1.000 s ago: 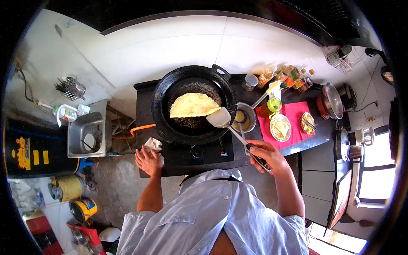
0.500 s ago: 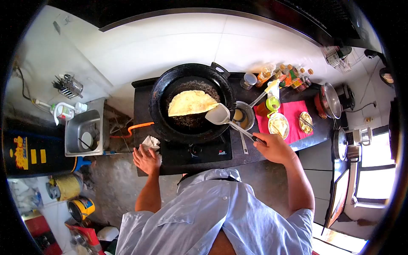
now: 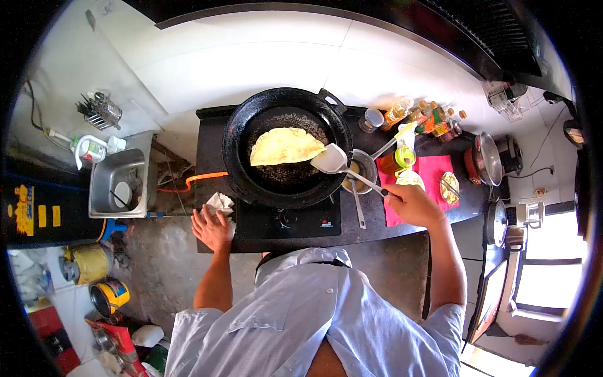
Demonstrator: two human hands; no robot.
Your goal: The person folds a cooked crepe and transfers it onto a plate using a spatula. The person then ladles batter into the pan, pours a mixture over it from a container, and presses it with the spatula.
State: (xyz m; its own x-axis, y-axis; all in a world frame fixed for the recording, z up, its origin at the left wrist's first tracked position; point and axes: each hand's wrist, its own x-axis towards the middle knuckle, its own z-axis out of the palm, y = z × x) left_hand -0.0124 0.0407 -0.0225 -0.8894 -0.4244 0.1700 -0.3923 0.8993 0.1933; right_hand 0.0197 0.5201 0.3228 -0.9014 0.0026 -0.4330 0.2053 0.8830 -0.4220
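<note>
A large black wok point(image 3: 235, 135) stands on the black stove point(image 3: 264, 226). In it lies a pale yellow, half-moon folded flat food point(image 3: 284, 147). My right hand point(image 3: 412, 205) is closed round the handle of a spatula point(image 3: 330, 159), whose wide blade rests at the right end of the food. My left hand point(image 3: 212, 228) lies with fingers spread at the counter's left front, against a crumpled white cloth or tissue point(image 3: 220, 203). A saucepan point(image 3: 372, 169) with yellowish liquid and a utensil stands right of the wok.
A red cloth point(image 3: 433, 168) at the right bears two dishes of food and a green-topped container point(image 3: 405, 156). Jars and bottles point(image 3: 433, 119) line the back. Farther right is a metal pan point(image 3: 487, 158). A sink point(image 3: 100, 195) is at the left, with an orange hose point(image 3: 204, 176) beside the stove.
My right hand has moved up and to the right along with the spatula handle, its grip now palm-down. The blade stays beside the food. My left hand keeps its place on the counter.
</note>
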